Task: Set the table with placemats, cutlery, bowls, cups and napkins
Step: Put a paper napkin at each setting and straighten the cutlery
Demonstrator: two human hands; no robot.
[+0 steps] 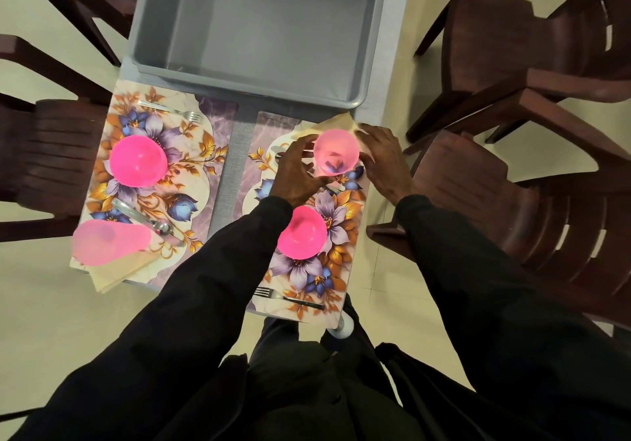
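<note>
I am seeing both hands closing in on the translucent pink cup, which is standing upright near the right edge of the table, on the far right corner of the right floral placemat. My left hand is curling round the cup's left side, fingertips at the rim. My right hand is lying with loosely straight fingers against the cup's right side, resting on the folded cream napkin that is poking out from under the cup.

The grey tub is filling the far half of the table, its near rim just beyond the napkin. Brown chairs are crowding the right edge closely.

A pink bowl is sitting just nearer than my left wrist, and a fork is lying along the near edge. The left placemat is carrying its own bowl, fork, spoon, second cup and napkin.
</note>
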